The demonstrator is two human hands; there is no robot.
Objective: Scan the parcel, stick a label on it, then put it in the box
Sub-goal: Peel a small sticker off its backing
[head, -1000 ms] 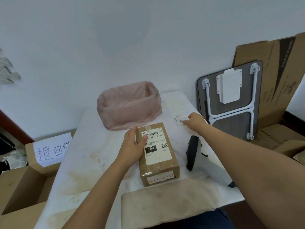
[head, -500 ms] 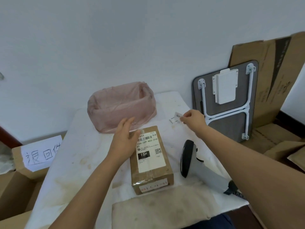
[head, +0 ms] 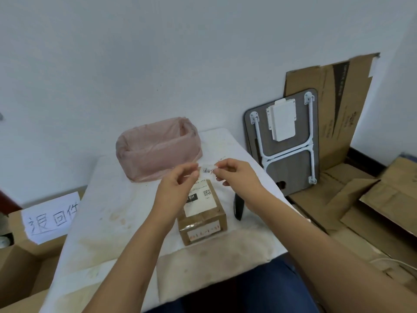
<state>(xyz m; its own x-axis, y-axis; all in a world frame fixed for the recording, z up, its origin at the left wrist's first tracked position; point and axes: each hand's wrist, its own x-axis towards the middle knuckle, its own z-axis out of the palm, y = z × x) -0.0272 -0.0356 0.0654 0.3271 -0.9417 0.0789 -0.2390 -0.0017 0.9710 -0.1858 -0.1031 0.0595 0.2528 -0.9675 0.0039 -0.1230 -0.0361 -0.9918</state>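
A brown cardboard parcel (head: 203,219) with a white shipping sheet lies on the white table (head: 108,213) in front of me. Above its far end, a small white label (head: 208,170) with dark handwriting is pinched between both hands. My left hand (head: 177,188) grips the label's left edge and my right hand (head: 237,177) its right edge. A black-headed scanner (head: 238,205) lies on the table to the right of the parcel, mostly hidden by my right forearm. An open cardboard box (head: 24,263) with a handwritten paper sign (head: 50,216) stands at the left, below the table.
A bin lined with a pink plastic bag (head: 158,149) stands at the table's far side. A folded grey table (head: 282,143) leans on the wall at right, with flattened cardboard (head: 361,199) behind and beside it. A folded cloth (head: 214,251) lies along the near table edge.
My right hand lifted the label from the table's far right and brought it over the parcel. My left hand left the parcel and rose to grip the label's other edge.
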